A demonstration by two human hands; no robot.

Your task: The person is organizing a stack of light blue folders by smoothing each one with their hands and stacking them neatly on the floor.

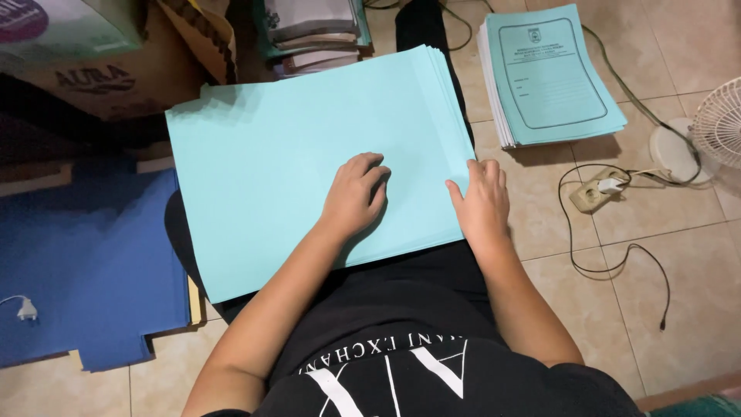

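Observation:
A thick stack of plain light-blue paper sheets lies across my lap. My left hand rests flat on the top sheet near its middle, fingers curled loosely, holding nothing. My right hand lies at the stack's right edge, with the thumb on top and the fingers over the side of the sheets. A second pile of light-blue printed booklets sits on the tiled floor to the far right, apart from both hands.
A blue mat covers the floor on the left, with a white plug on it. Cardboard boxes and stacked books stand at the back. A white fan, a power strip and black cables lie on the right.

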